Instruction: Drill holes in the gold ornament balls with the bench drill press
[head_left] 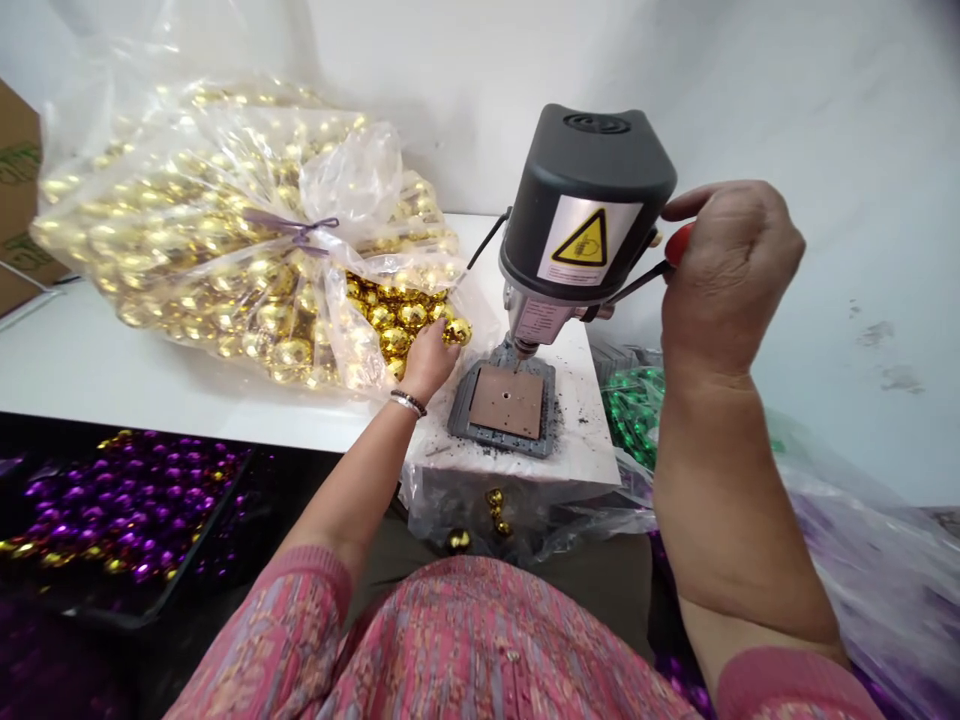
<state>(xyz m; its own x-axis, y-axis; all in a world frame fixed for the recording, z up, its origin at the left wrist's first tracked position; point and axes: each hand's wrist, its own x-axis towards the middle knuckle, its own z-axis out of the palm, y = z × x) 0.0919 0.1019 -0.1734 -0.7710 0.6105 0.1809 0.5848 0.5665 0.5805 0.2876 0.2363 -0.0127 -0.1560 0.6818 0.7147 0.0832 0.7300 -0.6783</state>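
A black and grey drill press (589,205) stands over a brown square plate (507,402) on its grey base, with dark shavings around it. My right hand (724,260) is closed around the red knob (678,245) of the press lever. At the opening of a clear plastic bag (352,180) full of gold balls, my left hand (432,358) has its fingers closed on a shiny gold ball (457,331). More gold balls (395,315) lie just behind those fingers. A purple ribbon (292,226) ties the bag.
The white table (150,385) carries bag and press. A crate of purple balls (135,500) stands lower left. Green balls (634,405) and a plastic bag with purple contents (862,560) are at right. A few gold balls (458,540) lie below the table edge. A cardboard box (19,200) is far left.
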